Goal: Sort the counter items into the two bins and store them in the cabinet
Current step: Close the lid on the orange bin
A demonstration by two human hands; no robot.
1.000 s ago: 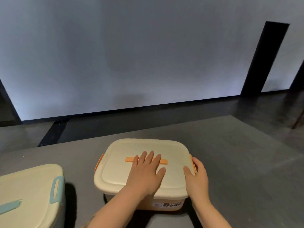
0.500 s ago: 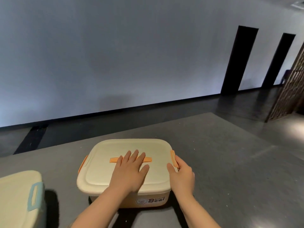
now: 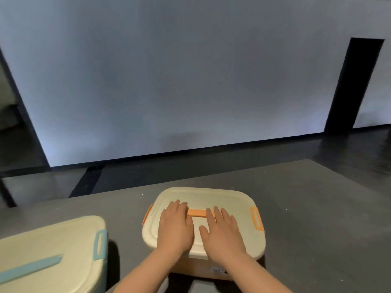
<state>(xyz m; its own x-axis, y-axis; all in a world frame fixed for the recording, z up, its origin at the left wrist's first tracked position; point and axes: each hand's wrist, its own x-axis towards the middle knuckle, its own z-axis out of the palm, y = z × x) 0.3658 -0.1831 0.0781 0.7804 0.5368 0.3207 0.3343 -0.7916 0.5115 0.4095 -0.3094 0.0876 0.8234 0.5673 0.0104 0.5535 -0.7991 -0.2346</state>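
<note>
Single head-worn view, wide-angle; looking forward and down from above the tabletop (image 3: 296, 208). Close over both hands; far wall (image 3: 190, 81) filling the upper half.

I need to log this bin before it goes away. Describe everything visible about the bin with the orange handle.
The orange-handled bin is a cream, rounded-rectangular box that looks like plastic, lid on. An orange strip handle crosses the lid's middle, and orange latches sit at both ends. A partly hidden label shows on its front wall. It stands upright on the grey counter. The left hand and right hand rest flat on the lid, fingers reaching the handle.
</note>
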